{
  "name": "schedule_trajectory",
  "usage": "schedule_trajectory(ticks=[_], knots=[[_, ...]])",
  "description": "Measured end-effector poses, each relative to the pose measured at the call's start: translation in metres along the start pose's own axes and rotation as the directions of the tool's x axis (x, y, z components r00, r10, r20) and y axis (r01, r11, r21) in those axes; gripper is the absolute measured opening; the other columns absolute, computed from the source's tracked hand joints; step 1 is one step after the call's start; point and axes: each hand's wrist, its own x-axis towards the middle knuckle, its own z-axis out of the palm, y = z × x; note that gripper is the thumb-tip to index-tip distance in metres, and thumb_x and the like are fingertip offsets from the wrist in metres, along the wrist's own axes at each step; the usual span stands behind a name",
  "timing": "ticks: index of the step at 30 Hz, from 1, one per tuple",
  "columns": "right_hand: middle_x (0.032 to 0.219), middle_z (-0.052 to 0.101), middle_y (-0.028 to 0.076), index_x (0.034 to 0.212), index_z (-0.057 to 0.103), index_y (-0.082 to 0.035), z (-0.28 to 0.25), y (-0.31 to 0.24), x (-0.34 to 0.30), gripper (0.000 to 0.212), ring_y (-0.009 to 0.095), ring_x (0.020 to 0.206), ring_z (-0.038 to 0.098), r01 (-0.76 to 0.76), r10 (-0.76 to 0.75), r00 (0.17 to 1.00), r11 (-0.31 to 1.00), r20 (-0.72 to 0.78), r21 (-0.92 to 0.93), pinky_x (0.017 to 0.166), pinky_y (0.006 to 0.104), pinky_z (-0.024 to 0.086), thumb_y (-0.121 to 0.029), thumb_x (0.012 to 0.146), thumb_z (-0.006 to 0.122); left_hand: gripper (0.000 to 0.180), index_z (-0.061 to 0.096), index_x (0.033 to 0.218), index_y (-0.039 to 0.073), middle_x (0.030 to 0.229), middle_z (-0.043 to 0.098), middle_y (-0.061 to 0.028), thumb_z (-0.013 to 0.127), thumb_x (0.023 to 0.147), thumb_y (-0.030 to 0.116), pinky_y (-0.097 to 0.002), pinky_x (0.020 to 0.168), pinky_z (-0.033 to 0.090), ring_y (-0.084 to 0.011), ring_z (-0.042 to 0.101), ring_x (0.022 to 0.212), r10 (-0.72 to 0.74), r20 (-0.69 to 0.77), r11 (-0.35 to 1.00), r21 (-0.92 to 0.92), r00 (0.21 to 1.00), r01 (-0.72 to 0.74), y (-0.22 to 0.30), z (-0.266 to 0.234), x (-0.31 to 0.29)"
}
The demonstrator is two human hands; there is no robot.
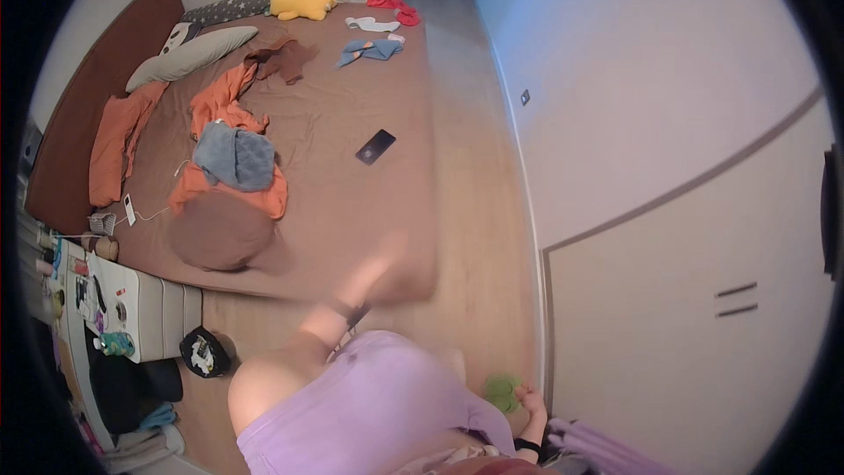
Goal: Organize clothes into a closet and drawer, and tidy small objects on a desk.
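Observation:
My left hand is a motion blur stretched out over the near corner of the brown bed. A dark band sits at its wrist, and nothing shows in the hand. My right hand hangs low at my side, next to a round green thing on the wooden floor. Whether it touches that thing is unclear. My purple top fills the lower middle. A black phone lies on the sheet beyond my left hand.
On the bed lie a blue-grey garment, orange clothes, a brown cushion, pillows and a yellow plush toy. A cluttered side table and a black cap sit at the left. A pale cupboard door stands at the right.

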Motion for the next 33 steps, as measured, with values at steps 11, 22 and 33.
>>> schedule_trajectory(ticks=[11, 22, 33], knots=[[0.065, 0.058, 0.002, 0.096, 0.056, -0.003, -0.240, -0.150, 0.289, 0.031, 0.011, 0.049, 0.051, -0.091, 0.094, 0.990, 0.995, 0.103, -0.035, 0.044, 0.0233, 0.040, -0.027, 0.077, 0.060, 0.061, 0.047, 0.115, 0.004, 0.101, 0.057, -0.0157, 0.057, 0.072, 0.046, -0.0368, 0.079, 0.043, -0.0297, 0.054, 0.095, -0.364, -0.054, 0.910, -0.234, 0.930, 0.342, 0.057, 0.005, 0.183], [0.086, 0.060, 0.019, 0.102, 0.055, -0.001, -0.208, -0.715, 0.651, 0.043, 0.026, 0.076, 0.059, 0.665, -0.600, 0.691, 0.311, 0.402, -0.679, 0.069, 0.0333, 0.046, -0.024, 0.068, 0.066, 0.055, 0.052, 0.108, 0.003, 0.096, 0.060, -0.0130, 0.059, 0.071, 0.043, -0.0352, 0.077, 0.044, -0.0281, 0.056, 0.090, -0.719, -0.274, 0.638, -0.625, 0.639, 0.450, 0.080, -0.056, 0.246], [0.110, 0.046, 0.019, 0.132, 0.014, -0.012, 0.095, -1.032, 0.702, 0.078, 0.020, 0.067, 0.057, 0.846, -0.399, 0.475, 0.454, 0.784, -0.281, 0.053, 0.0279, 0.047, -0.022, 0.073, 0.065, 0.048, 0.053, 0.105, 0.005, 0.102, 0.055, -0.0147, 0.059, 0.073, 0.040, -0.0393, 0.076, 0.043, -0.0305, 0.052, 0.094, -0.924, -0.337, 0.383, -0.820, 0.182, 0.426, 0.046, -0.165, 0.340]])
